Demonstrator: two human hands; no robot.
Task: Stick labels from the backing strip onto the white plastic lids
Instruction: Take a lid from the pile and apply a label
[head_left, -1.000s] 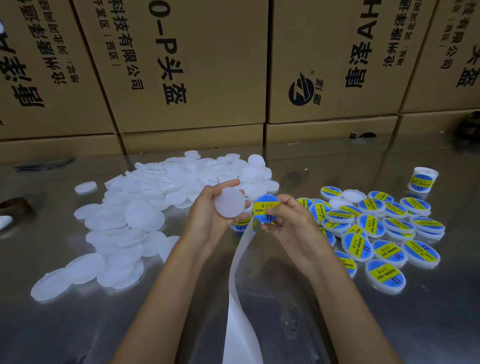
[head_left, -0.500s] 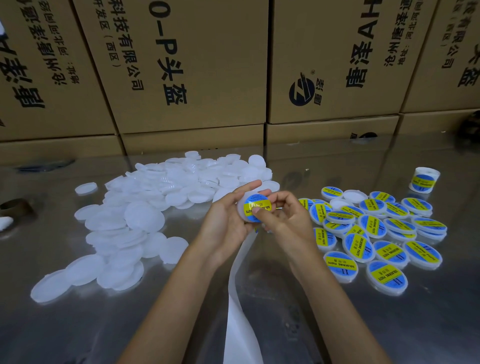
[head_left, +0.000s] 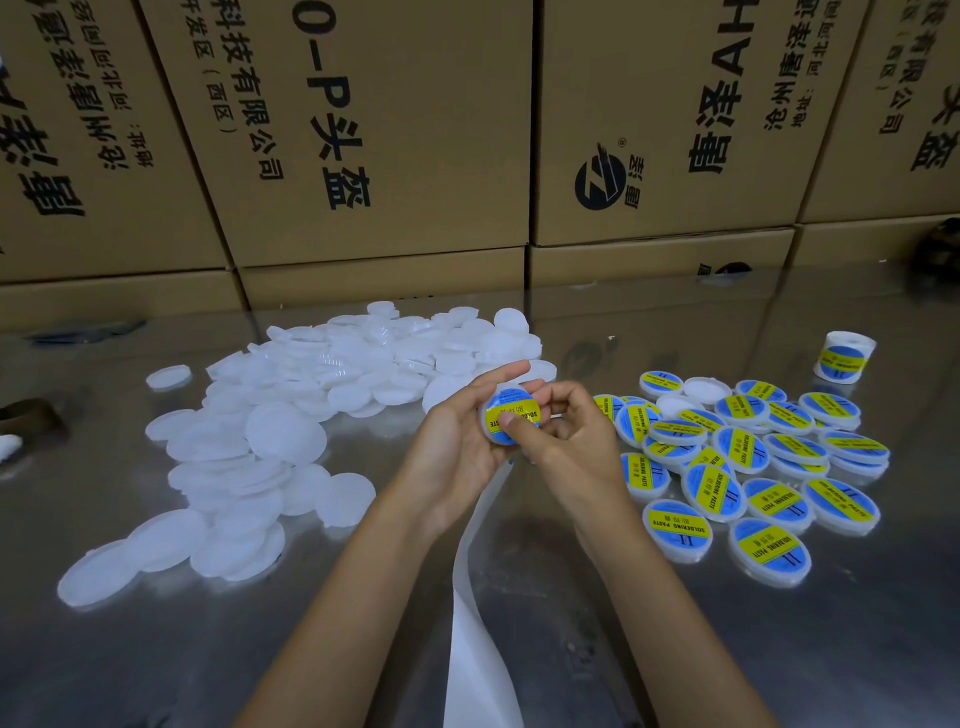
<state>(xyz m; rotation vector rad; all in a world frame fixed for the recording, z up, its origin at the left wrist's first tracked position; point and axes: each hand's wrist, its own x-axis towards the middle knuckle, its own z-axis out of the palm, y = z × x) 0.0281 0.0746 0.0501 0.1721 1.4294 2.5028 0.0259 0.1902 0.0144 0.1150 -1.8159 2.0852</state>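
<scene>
My left hand (head_left: 452, 447) grips a white plastic lid (head_left: 511, 413) that carries a round blue and yellow label. The thumb of my right hand (head_left: 571, 441) presses on the label's lower edge, and its curled fingers sit behind the lid's right side. The white backing strip (head_left: 475, 613) hangs down from under my hands toward the near edge. A heap of plain white lids (head_left: 291, 415) lies to the left. Several labelled lids (head_left: 743, 467) lie spread out on the right.
The metal table (head_left: 675, 649) is shiny and reflective. Brown cardboard boxes (head_left: 374, 130) form a wall along its far side. A small labelled pot (head_left: 844, 357) stands at the far right. A dark object (head_left: 26, 413) sits at the left edge.
My right hand brought the label from beside the bare lid onto it. The label now sits flat on the lid under my right thumb. The camera view shifted slightly.
</scene>
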